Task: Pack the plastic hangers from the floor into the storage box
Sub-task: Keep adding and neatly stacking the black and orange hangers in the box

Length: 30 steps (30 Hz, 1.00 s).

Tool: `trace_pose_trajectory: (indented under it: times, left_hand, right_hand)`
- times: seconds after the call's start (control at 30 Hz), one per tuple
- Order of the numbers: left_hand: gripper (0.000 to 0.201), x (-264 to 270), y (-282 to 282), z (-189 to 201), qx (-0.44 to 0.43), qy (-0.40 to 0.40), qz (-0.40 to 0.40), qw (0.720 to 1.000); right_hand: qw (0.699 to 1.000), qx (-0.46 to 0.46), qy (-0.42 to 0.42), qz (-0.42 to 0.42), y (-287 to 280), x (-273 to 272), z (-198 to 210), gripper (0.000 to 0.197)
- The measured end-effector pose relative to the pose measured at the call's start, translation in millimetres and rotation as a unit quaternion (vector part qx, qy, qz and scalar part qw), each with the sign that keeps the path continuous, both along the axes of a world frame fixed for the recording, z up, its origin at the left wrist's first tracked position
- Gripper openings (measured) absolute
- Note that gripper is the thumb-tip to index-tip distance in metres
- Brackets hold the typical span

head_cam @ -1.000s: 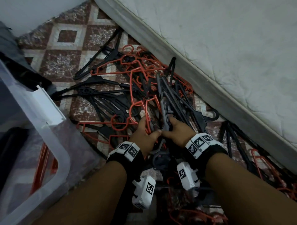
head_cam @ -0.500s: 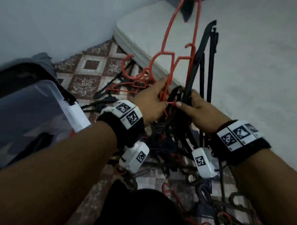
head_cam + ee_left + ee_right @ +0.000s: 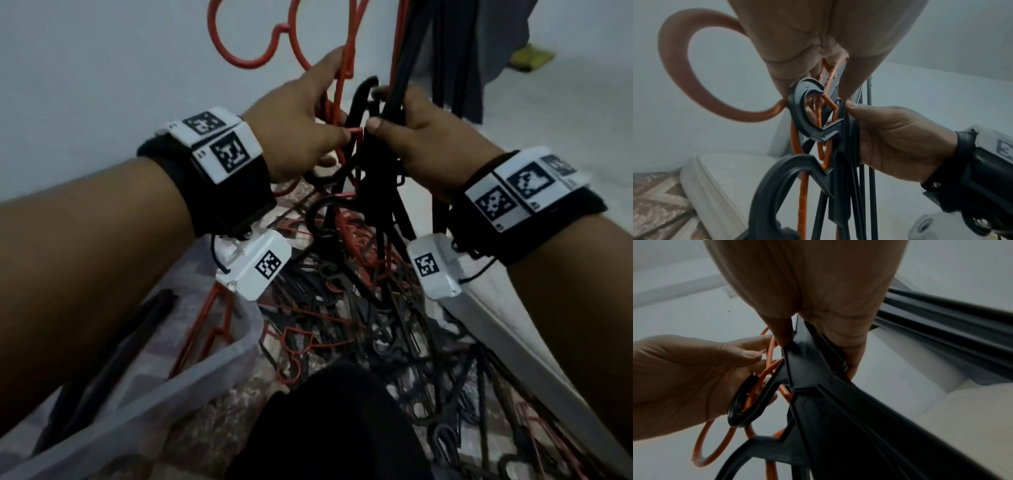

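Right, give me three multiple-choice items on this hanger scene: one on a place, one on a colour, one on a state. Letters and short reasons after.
1. Where is the storage box?
A. under the left arm
B. on the mattress
C. beyond the raised hangers

2. What colour are the hangers that the right hand grips?
A. white
B. black
C. green

3. What state is the pile of hangers on the floor in?
A. stacked neatly
B. hung on a rail
C. tangled loosely

Answers:
1 A: its clear rim shows below the left forearm.
2 B: the black hangers pass through its fingers; the left hand takes the red hangers.
3 C: red and black hangers cross every way.
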<state>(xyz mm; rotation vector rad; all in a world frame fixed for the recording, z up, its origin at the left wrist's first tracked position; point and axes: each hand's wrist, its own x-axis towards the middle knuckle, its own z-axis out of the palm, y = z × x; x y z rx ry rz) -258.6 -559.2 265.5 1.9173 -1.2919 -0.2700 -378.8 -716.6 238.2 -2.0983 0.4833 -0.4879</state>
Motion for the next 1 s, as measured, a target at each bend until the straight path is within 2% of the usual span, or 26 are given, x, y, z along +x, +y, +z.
trace_pose_trajectory:
  times: [0.07, 0.27, 0.43, 0.57, 0.67, 0.77, 0.9, 1.0]
  left_hand:
    - [0.074, 5.1, 15.1, 14.4, -0.014, -0.030, 0.018, 0.999]
    - [0.069, 26.4, 84.9, 47.5, -0.038, -0.034, 0.070, 0.996]
    - [0.062, 47.8, 176.7, 69.8, -0.057, -0.042, 0.142, 0.987]
    - [0.059, 64.1, 256.1, 70.6, -0.050, -0.054, 0.206, 0.976]
    - [0.063, 77.0, 309.7, 54.5, -0.021, -0.065, 0.259, 0.964]
    - [0.070, 91.9, 349.5, 22.5, 0.023, -0.055, 0.297, 0.953]
    - [0.081, 107.5, 374.2, -44.5, 0.049, -0.004, 0.297, 0.954]
    - [0.079, 109.9, 379.2, -96.5, 0.008, 0.032, 0.311, 0.950]
  right_hand:
    - [1.000, -0.014, -0.004, 0.011, 11.0, 9.6, 17.1, 0.052]
    - [0.995, -0.074, -0.003, 0.065, 68.9, 52.7, 57.8, 0.048]
    - [0.985, -0.079, -0.038, 0.146, 151.0, 107.8, 81.8, 0.046]
    - [0.974, -0.037, -0.042, 0.221, 228.2, 156.4, 79.4, 0.039]
    - [0.965, -0.006, -0.033, 0.262, 281.0, 187.4, 57.7, 0.037]
    - [0.954, 0.024, -0.005, 0.299, 319.0, 213.7, 15.2, 0.043]
    - [0.937, 0.030, 0.084, 0.338, 344.0, 239.6, -51.7, 0.062]
    - [0.927, 0.012, 0.130, 0.351, 350.8, 253.5, -90.4, 0.071]
